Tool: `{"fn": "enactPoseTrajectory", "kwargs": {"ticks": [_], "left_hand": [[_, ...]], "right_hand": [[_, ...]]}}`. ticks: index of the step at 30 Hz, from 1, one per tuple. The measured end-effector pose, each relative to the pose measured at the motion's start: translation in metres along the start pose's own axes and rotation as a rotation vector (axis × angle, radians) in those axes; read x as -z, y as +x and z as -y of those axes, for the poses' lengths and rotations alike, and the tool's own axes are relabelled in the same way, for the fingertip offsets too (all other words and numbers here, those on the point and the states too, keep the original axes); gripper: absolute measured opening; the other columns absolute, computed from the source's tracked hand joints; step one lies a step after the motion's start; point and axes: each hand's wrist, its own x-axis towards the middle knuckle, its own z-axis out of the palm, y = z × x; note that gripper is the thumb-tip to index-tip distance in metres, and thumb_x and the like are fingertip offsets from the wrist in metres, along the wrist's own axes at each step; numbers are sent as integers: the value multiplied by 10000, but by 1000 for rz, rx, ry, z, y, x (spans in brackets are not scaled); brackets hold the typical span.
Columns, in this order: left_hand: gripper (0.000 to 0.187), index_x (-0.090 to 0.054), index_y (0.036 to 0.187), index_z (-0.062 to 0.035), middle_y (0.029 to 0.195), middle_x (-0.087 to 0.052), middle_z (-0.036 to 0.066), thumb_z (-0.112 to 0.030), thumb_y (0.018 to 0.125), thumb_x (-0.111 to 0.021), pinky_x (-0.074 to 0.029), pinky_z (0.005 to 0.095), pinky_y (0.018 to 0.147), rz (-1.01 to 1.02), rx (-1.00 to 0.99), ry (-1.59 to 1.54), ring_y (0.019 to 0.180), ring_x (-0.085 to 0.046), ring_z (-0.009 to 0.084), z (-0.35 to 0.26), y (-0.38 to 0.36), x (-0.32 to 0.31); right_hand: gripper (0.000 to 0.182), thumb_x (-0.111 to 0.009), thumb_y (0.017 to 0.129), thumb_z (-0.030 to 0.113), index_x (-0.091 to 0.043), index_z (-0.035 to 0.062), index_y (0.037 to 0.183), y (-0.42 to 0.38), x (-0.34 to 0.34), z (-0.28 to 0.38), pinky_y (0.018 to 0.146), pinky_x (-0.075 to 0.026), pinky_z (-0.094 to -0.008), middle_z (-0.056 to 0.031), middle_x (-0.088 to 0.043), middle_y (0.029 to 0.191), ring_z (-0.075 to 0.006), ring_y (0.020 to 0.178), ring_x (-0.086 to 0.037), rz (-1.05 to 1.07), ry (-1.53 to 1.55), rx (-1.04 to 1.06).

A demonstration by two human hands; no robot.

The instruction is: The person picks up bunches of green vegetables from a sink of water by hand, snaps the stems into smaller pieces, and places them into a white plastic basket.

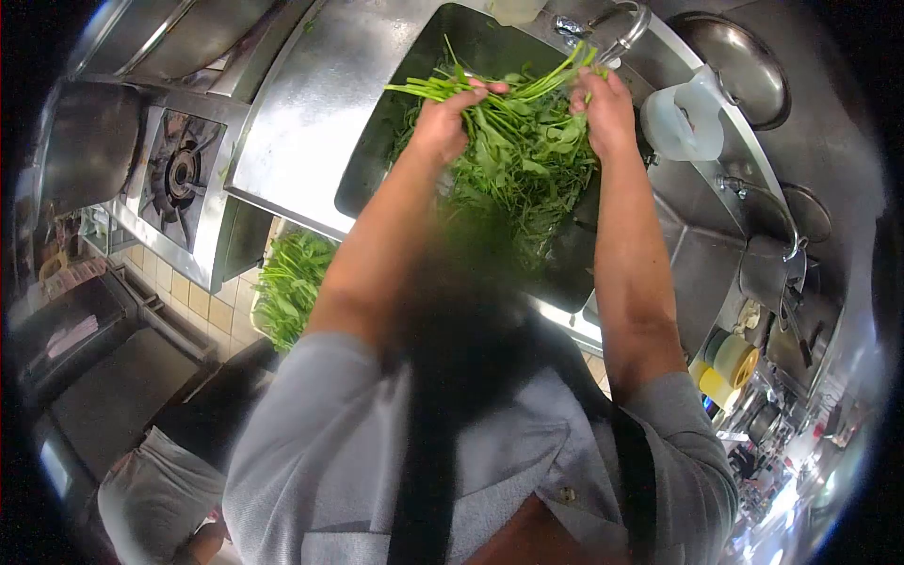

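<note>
My left hand (450,122) is closed round a bunch of leafy green vegetables (499,121), its pale stems sticking out to the left. Over the right side of the sink, my right hand (603,108) grips stems of the same greens, its fingers slightly smeared by motion. More loose leaves (527,202) fill the steel sink (363,184) below both hands. The dark blur at the bottom centre hides the near part of the sink.
A steel counter (311,104) lies left of the sink, beyond it a gas burner (182,171). A crate of greens (292,287) stands below the counter. At right are a faucet (633,38), a plastic jug (683,118) and a round lid (739,71). Another person (160,494) is at lower left.
</note>
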Motion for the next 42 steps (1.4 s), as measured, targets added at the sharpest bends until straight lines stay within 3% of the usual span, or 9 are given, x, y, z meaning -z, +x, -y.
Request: {"fn": "enactPoseTrajectory", "kwargs": {"ticks": [2, 6, 11, 14, 16, 18, 25, 31, 42], "left_hand": [[127, -556, 989, -36, 1061, -683, 161, -26, 862, -551, -500, 434, 926, 68, 21, -193, 1019, -624, 276, 4, 12, 15], [84, -507, 929, -19, 1053, -668, 188, -7, 848, -528, -449, 449, 1007, -6, -28, -355, 1028, -622, 310, -3, 22, 39], [126, -518, 977, -20, 1017, -670, 196, -2, 854, -535, -493, 461, 942, -45, -28, -307, 1003, -635, 314, -12, 37, 85], [268, -622, 1066, 6, 989, -690, 143, -125, 840, -681, -530, 390, 846, 52, -185, 266, 894, -672, 231, -34, 33, 47], [435, -613, 1183, 13, 1006, -700, 78, -208, 826, -728, -451, 351, 926, 169, -233, 558, 879, -670, 187, -40, 34, 12], [499, -603, 1223, 2, 998, -697, 78, -186, 790, -768, -436, 333, 947, 315, -165, 426, 897, -658, 172, -25, 51, -9], [373, -674, 1066, 3, 969, -696, 78, -162, 756, -798, -491, 309, 835, 447, -234, 502, 885, -631, 157, -5, 60, -32], [289, -685, 997, -9, 895, -700, 73, -153, 767, -783, -502, 316, 746, 278, -256, 564, 787, -632, 161, -10, 57, -34], [232, -672, 1018, 51, 888, -707, 111, -82, 828, -681, -519, 296, 754, 232, -208, 425, 790, -657, 165, -25, 42, -28]], "right_hand": [[132, -553, 911, 137, -532, 28, 983, 5, 4, 4, 550, -402, -292, -38, -515, 749, -127, 574, -449, -9, 157, 49], [162, -556, 907, 132, -513, 18, 1015, 5, 16, 21, 511, -393, -305, -71, -509, 771, -136, 542, -445, -66, 323, 41], [202, -570, 904, 163, -526, 6, 1023, 12, 42, 32, 528, -386, -298, -67, -506, 763, -133, 560, -447, -51, 230, 100], [224, -576, 909, 203, -563, 12, 1024, 14, 37, 35, 556, -369, -280, -39, -508, 739, -119, 572, -437, 77, 23, 107], [202, -552, 937, 236, -553, 38, 978, 12, 25, 38, 560, -371, -258, 5, -474, 664, -99, 563, -425, 237, -216, 57], [215, -559, 926, 241, -580, 46, 1012, 10, 13, 37, 575, -357, -256, 16, -478, 662, -98, 575, -423, 270, -251, 24], [285, -603, 898, 297, -617, 64, 1059, 5, 6, 31, 618, -355, -244, 39, -521, 731, -84, 634, -420, 279, -329, -23], [288, -621, 898, 300, -625, 75, 1077, 7, 14, 27, 621, -379, -244, 34, -560, 768, -61, 667, -450, 439, -432, -34], [282, -657, 851, 286, -687, 61, 1018, 1, 16, 25, 791, -483, -328, -82, -697, 899, -187, 798, -626, 325, -784, 216]]}}
